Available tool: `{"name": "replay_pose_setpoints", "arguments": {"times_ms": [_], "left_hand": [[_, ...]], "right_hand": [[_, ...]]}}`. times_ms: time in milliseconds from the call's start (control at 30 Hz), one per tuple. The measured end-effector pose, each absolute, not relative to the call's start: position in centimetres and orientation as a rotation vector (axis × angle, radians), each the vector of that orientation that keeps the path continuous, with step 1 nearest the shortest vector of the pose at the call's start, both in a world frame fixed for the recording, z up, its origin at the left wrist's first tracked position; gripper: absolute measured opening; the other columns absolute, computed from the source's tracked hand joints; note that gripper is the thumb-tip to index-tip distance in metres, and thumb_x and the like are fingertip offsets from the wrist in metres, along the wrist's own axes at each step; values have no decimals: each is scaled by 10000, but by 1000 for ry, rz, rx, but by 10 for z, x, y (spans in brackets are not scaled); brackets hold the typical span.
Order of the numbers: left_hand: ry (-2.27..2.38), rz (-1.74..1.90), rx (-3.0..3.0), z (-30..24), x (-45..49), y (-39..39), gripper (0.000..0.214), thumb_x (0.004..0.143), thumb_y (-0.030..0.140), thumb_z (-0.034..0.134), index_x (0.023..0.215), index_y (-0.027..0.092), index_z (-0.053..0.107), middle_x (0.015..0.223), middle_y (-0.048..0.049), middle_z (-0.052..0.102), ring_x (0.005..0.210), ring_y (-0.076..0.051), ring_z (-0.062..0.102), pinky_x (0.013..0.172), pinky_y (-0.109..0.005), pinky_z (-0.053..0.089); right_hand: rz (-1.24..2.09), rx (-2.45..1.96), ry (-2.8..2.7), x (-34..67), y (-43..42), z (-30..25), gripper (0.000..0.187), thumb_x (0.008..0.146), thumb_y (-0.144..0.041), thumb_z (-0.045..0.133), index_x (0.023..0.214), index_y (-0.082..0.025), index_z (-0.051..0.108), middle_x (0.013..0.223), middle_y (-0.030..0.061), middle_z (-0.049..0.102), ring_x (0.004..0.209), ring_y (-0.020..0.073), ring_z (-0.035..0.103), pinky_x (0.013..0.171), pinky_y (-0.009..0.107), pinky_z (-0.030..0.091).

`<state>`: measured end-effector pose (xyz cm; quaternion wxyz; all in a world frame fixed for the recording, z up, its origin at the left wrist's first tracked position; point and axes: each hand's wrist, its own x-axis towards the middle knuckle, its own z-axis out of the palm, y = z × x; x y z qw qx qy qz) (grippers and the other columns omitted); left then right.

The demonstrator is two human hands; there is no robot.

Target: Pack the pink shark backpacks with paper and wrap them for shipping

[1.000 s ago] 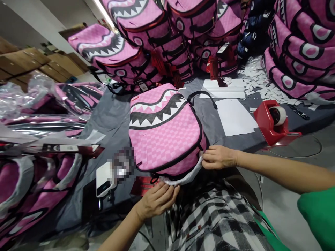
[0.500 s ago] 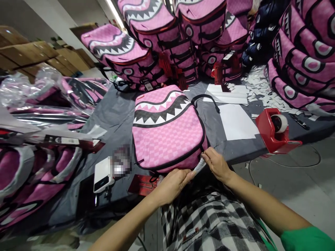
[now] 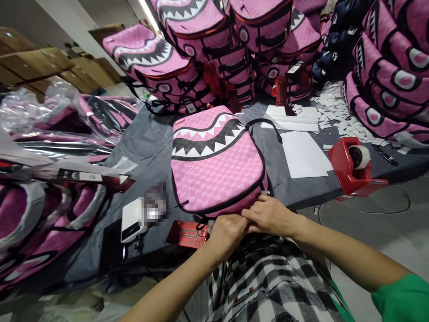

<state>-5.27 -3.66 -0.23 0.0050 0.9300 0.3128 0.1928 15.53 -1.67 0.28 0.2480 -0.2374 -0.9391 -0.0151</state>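
A pink checkered backpack (image 3: 217, 176) with a black-and-white shark-mouth print lies on the table, its near edge facing me. At that edge my left hand (image 3: 229, 232) and my right hand (image 3: 270, 214) meet, fingers closed and pressed together. Between them they grip white wrapping (image 3: 264, 192), mostly hidden by the fingers; a bit shows above the right hand. A red hang tag (image 3: 187, 234) on a black cord lies beside my left hand. A black strap (image 3: 264, 121) curves out from the backpack's far right side.
More pink backpacks (image 3: 161, 62) are stacked at the back and right. Plastic-wrapped bags (image 3: 67, 129) lie left. A white device (image 3: 131, 219) sits near the front edge. Right of the backpack are paper sheets (image 3: 304, 154), a red tape dispenser (image 3: 348, 170) and scattered white scraps (image 3: 338, 114).
My right hand has moved left and down to meet my left hand. The white wrapping stretched between the hands before is now mostly covered by the fingers.
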Motion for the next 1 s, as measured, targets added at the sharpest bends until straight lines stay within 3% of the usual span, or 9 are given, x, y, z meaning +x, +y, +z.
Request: {"name": "replay_pose_setpoints", "arguments": {"times_ms": [167,333,533,667,733,800,900,1000], "left_hand": [[788,979,3284,-3,-94,-34,216,1014,95,400,1051,128,610,817,-53,703,730,-150,626,673,-276,475],[990,1126,3342,-10,-115,-35,188,984,56,453,1030,152,608,818,-42,692,733,-144,602,671,-271,455],[1036,1050,3361,-14,-105,-34,160,947,78,511,1011,178,619,878,-18,713,702,-124,582,682,-280,428],[1077,1235,3238,-22,-117,-42,190,949,159,556,1116,229,613,892,11,708,763,-131,594,815,-292,446],[1351,1391,2985,-26,-135,-49,177,971,286,543,1134,240,595,942,-13,707,894,-171,619,904,-338,435],[1936,1461,2514,-31,-159,-52,210,994,349,463,1102,216,584,1016,-62,700,998,-216,618,948,-392,417],[2644,1175,1836,-39,-200,-38,243,968,286,435,1104,157,590,1101,-142,689,1077,-284,599,973,-468,397],[2696,960,1796,-45,-230,-9,251,888,214,502,1087,127,629,1076,-176,706,1062,-329,606,944,-513,417]], "right_hand": [[-244,-621,-2580,154,-9,-6,242,971,-362,570,821,-173,592,635,-15,621,560,139,499,631,328,288],[-419,-558,-2456,156,-7,-7,287,991,-178,432,755,-171,596,571,-15,559,520,133,441,611,327,287],[-470,-451,-2312,161,-9,-9,293,1037,-178,352,1027,-99,634,601,14,601,552,151,515,625,331,391],[-437,-433,-2274,169,-6,-13,249,1019,-151,402,1128,-89,618,641,23,639,576,151,571,677,334,457],[-412,-430,-2267,174,-5,-15,239,1004,-123,429,1142,-89,622,642,16,645,569,142,580,685,327,468],[-381,-426,-2266,177,-5,-16,239,993,-115,452,1155,-90,626,629,4,637,549,135,577,673,323,465],[-345,-427,-2255,178,-6,-18,230,982,-125,485,1149,-89,639,634,4,637,548,134,585,662,324,459],[-357,-449,-2239,176,-7,-19,192,974,-110,503,1095,-90,651,638,7,637,551,130,586,670,324,458]]}}
